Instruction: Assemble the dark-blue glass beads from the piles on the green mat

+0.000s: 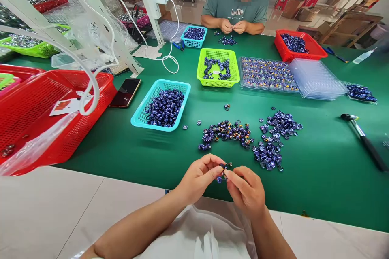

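Note:
My left hand [204,176] and my right hand [247,188] meet at the table's near edge. Between their fingertips is a small shiny dark-blue metal part [219,179] with a ring-like loop, pinched from both sides. Its exact kind is too small to make out. Just beyond my hands lies a pile of similar blue parts with orange bits [226,131]. To the right of that pile are loose blue round caps [269,153] and another heap of them [281,124]. A light-blue basket [136,120] full of round blue pieces stands on the left.
A green basket [218,83], a clear tray of parts [267,73], stacked clear trays [317,79] and a red basket [319,50] stand farther back. A hammer [364,139] lies right; a phone [125,92] and large red crate [88,129] are left. Opposite, a person [234,8] works.

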A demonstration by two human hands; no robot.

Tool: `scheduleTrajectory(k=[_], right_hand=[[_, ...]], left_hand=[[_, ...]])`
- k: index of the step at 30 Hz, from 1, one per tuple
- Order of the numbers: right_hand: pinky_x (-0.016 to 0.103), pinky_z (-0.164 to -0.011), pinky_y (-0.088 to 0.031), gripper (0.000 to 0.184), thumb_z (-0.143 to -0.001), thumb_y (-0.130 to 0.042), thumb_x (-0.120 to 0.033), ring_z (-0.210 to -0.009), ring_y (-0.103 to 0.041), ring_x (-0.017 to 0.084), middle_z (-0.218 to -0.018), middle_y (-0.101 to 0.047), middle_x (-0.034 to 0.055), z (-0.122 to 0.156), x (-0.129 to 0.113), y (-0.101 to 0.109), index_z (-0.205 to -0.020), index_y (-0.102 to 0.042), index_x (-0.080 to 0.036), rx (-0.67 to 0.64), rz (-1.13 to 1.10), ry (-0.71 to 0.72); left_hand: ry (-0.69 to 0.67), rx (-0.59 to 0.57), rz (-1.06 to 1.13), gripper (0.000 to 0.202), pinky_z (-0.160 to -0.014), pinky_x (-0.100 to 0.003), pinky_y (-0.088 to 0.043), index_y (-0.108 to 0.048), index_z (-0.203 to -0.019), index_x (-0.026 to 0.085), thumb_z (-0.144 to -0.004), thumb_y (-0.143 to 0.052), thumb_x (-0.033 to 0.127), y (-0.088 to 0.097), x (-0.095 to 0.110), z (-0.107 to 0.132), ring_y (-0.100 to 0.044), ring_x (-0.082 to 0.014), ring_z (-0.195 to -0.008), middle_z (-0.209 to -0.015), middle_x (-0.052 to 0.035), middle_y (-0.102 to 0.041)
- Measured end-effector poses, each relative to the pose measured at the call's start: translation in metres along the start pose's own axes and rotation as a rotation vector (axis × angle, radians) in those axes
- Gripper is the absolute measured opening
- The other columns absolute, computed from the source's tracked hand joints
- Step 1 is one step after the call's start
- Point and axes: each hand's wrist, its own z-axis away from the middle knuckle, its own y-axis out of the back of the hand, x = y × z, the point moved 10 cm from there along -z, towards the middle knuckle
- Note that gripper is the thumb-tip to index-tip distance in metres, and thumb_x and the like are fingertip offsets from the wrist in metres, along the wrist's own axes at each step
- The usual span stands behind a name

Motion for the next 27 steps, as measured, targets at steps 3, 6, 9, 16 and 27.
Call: scheduleTrajectory(k=[3, 6, 9, 16, 27], right_hand=[[0.027, -0.06, -0.046, 0.034, -0.089, -0.057, -0.003, -0.069, -0.055, 0.014, -0.083, -0.062, 0.0057, -0.001, 0.002, 0.002, -0.118, -0.061, -0.02, 0.009, -0.013, -0.042], [0.026, -0.059, -0.046, 0.033, -0.088, -0.057, -0.003, -0.069, -0.055, 0.014, -0.082, -0.061, 0.005, -0.002, 0.003, 0.001, -0.117, -0.062, -0.02, -0.001, -0.02, -0.05], [0.026, -0.059, -0.046, 0.034, -0.089, -0.056, -0.003, -0.069, -0.056, 0.014, -0.083, -0.062, 0.005, -0.004, 0.004, 0.002, -0.117, -0.062, -0.021, 0.0, -0.023, -0.057], [0.025, -0.057, -0.047, 0.032, -0.089, -0.056, -0.004, -0.068, -0.059, 0.014, -0.082, -0.064, 0.0046, -0.005, 0.005, 0.004, -0.115, -0.063, -0.021, 0.008, -0.007, -0.083], [0.024, -0.055, -0.045, 0.027, -0.09, -0.055, -0.007, -0.065, -0.057, 0.013, -0.08, -0.063, 0.0032, -0.003, 0.008, -0.003, -0.11, -0.062, -0.022, -0.072, -0.023, -0.13]], left_hand=[[-0.002, -0.008, -0.041, 0.025, -0.07, -0.023, -0.047, -0.068, -0.094, 0.015, -0.085, -0.073, 0.038, 0.0, -0.001, 0.001, -0.058, -0.0112, -0.074, -0.08, -0.0015, -0.066], [-0.02, -0.003, -0.09, 0.023, -0.071, -0.023, -0.047, -0.069, -0.095, 0.015, -0.086, -0.071, 0.036, 0.001, 0.0, 0.003, -0.058, -0.0113, -0.074, -0.082, -0.0019, -0.066], [-0.036, -0.007, -0.102, 0.022, -0.072, -0.024, -0.048, -0.069, -0.096, 0.016, -0.087, -0.071, 0.036, 0.001, 0.001, 0.003, -0.06, -0.0123, -0.076, -0.084, -0.0026, -0.067], [-0.112, -0.016, -0.246, 0.022, -0.078, -0.028, -0.051, -0.07, -0.1, 0.015, -0.09, -0.065, 0.035, 0.004, 0.003, 0.005, -0.064, -0.0176, -0.085, -0.093, -0.0072, -0.071], [-0.3, -0.052, -0.678, 0.018, -0.075, -0.029, -0.049, -0.07, -0.102, 0.016, -0.094, -0.056, 0.024, -0.005, 0.034, 0.013, -0.063, -0.0181, -0.08, -0.087, -0.0071, -0.069]])
